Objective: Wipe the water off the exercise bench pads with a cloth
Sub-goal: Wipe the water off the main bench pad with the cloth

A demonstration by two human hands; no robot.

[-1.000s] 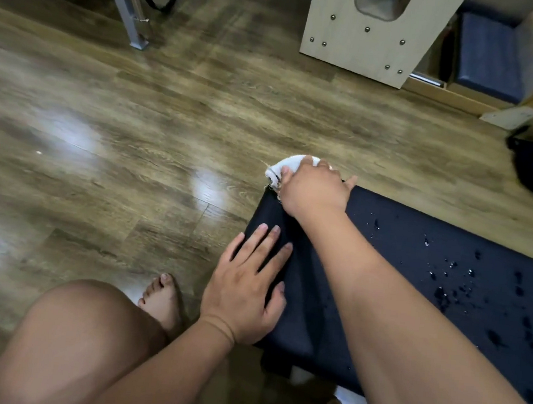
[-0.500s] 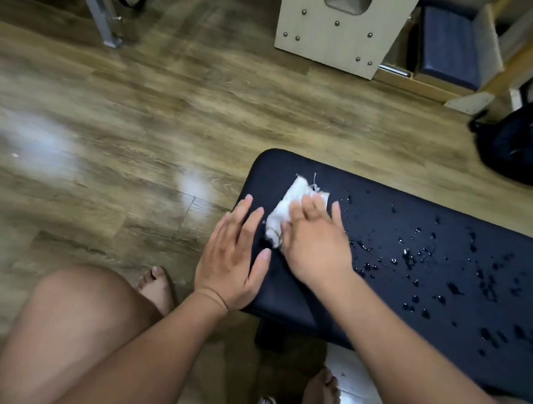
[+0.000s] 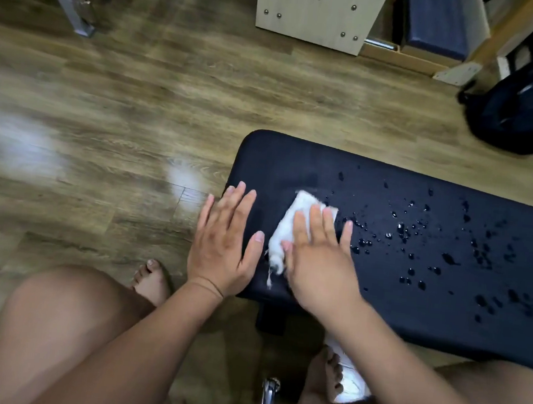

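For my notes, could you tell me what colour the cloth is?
The cloth is white, seen best in the head view.

cloth (image 3: 292, 226) on bench pad (image 3: 394, 309); droplets (image 3: 417, 234) right of cloth

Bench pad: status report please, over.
Left hand open, flat at bench pad end. Right hand flat, presses white cloth on it. Water drops right of cloth, unwiped. Nothing between.

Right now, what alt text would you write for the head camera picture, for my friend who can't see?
A person's right hand presses a white cloth flat on a dark bench pad. Many water drops dot the pad to the right of the cloth. The left hand is spread flat over the end of the pad, beside the cloth.
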